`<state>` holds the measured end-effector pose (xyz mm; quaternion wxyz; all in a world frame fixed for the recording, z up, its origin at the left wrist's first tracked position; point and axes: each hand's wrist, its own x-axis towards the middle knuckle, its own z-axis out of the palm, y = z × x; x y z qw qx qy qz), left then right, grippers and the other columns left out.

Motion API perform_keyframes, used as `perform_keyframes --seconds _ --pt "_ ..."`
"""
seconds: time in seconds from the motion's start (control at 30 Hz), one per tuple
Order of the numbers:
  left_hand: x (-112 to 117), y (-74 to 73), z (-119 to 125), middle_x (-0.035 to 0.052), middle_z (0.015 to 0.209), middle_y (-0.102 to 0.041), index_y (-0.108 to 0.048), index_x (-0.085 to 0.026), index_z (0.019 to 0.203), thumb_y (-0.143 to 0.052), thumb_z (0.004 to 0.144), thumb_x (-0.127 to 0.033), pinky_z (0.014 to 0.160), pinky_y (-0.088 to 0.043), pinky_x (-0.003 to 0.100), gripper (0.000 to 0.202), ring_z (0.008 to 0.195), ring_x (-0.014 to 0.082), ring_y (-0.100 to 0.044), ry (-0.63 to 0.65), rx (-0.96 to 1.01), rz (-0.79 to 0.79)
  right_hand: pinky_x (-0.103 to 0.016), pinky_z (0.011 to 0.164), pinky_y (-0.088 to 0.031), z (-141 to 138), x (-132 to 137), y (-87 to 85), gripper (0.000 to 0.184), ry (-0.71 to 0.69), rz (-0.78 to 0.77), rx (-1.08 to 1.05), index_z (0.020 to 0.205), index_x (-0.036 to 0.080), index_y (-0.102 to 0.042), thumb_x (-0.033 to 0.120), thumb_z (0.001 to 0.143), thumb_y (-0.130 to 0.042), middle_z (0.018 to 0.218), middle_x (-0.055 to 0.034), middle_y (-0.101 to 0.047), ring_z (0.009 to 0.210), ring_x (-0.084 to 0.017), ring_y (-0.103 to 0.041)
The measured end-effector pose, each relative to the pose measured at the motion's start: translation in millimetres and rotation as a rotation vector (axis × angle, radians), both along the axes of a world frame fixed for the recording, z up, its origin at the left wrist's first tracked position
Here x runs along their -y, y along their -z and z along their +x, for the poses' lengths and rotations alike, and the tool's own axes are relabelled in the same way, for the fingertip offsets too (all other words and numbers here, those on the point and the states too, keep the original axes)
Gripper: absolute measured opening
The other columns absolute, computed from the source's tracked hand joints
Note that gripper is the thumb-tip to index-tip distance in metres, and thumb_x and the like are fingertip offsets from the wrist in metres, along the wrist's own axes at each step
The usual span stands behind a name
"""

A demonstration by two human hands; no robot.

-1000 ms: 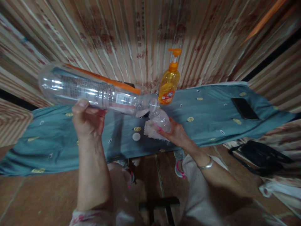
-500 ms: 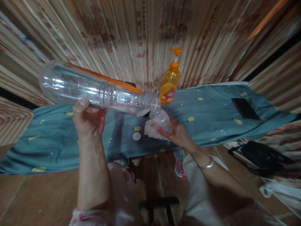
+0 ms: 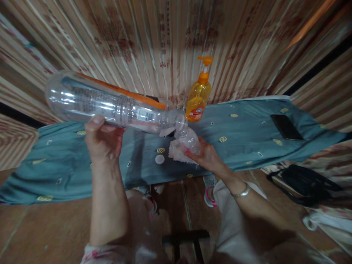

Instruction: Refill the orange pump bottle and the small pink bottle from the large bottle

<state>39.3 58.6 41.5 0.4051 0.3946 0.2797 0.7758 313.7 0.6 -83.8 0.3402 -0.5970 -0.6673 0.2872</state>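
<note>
My left hand (image 3: 103, 137) is wrapped round a large clear plastic bottle (image 3: 107, 101) with an orange-edged label and a barcode. The bottle lies nearly level in the air, its neck tipped slightly down to the right. Its mouth meets the neck of a small clear bottle (image 3: 189, 139), which leans toward it. My right hand (image 3: 206, 156) grips that small bottle by its lower part. Under the small bottle a pale cloth (image 3: 178, 152) rests on the covered surface. A round white cap (image 3: 160, 159) lies just left of the cloth. Any liquid at the joined mouths cannot be made out.
An orange pump bottle (image 3: 198, 97) of yellow liquid stands behind the small bottle. A black phone (image 3: 286, 127) lies on the right of the teal cover (image 3: 242, 139). A dark bag (image 3: 308, 183) is at the lower right. Pleated curtains (image 3: 143, 47) hang behind.
Almost nothing differs. Both hands keep their hold, and the two bottles stay mouth to mouth in the same place; the view has shifted only very slightly.
</note>
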Motion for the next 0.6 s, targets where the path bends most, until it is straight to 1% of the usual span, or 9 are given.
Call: perform_keyframes --seconds 0.13,0.23,0.3,0.43,0.6 --pt "2.4 -1.0 1.3 -0.0025 0.07 -0.059 -0.066 -0.028 0.097 -0.071 0.055 -0.037 0.071 -0.061 0.036 0.044 0.061 0.018 -0.058 -0.006 -0.038 -0.002 -0.054 0.097 -0.063 1.0 -0.2 2.0 0.06 -0.001 0.008 0.001 0.136 0.025 -0.064 0.048 0.083 -0.081 0.12 -0.0116 -0.081 0.111 -0.038 -0.078" --pt "4.2 -2.9 2.9 -0.0013 0.07 -0.058 -0.066 -0.029 0.099 -0.069 0.055 -0.038 0.075 -0.061 0.04 0.044 0.071 0.0228 -0.064 0.014 -0.065 -0.01 -0.054 0.098 -0.063 1.8 -0.4 2.8 0.06 -0.006 0.013 -0.005 0.136 0.027 -0.064 0.049 0.083 -0.08 0.12 -0.0104 -0.081 0.113 -0.038 -0.078" --pt "4.8 -4.1 3.9 -0.0007 0.071 -0.059 -0.065 -0.029 0.099 -0.069 0.055 -0.038 0.077 -0.061 0.04 0.046 0.077 0.0243 -0.066 0.01 -0.063 -0.007 -0.055 0.098 -0.063 2.0 -0.6 2.8 0.06 -0.003 0.011 -0.004 0.137 0.027 -0.063 0.049 0.083 -0.08 0.12 -0.0097 -0.081 0.113 -0.038 -0.078" --pt "6.4 -5.9 6.0 -0.0015 0.07 -0.06 -0.065 -0.029 0.1 -0.069 0.053 -0.037 0.076 -0.061 0.039 0.048 0.075 0.0233 -0.065 -0.011 -0.045 -0.004 -0.054 0.096 -0.063 1.8 -1.0 2.5 0.062 -0.008 0.01 0.003 0.137 0.025 -0.063 0.048 0.083 -0.081 0.118 -0.0114 -0.081 0.112 -0.039 -0.078" --pt "7.0 -7.4 6.4 -0.0009 0.07 -0.062 -0.067 -0.029 0.101 -0.069 0.054 -0.037 0.077 -0.064 0.043 0.047 0.082 0.0278 -0.071 0.024 -0.045 -0.013 -0.054 0.098 -0.063 1.3 -1.0 2.5 0.062 -0.004 0.019 -0.009 0.137 0.027 -0.063 0.048 0.082 -0.082 0.121 -0.0104 -0.081 0.114 -0.04 -0.078"
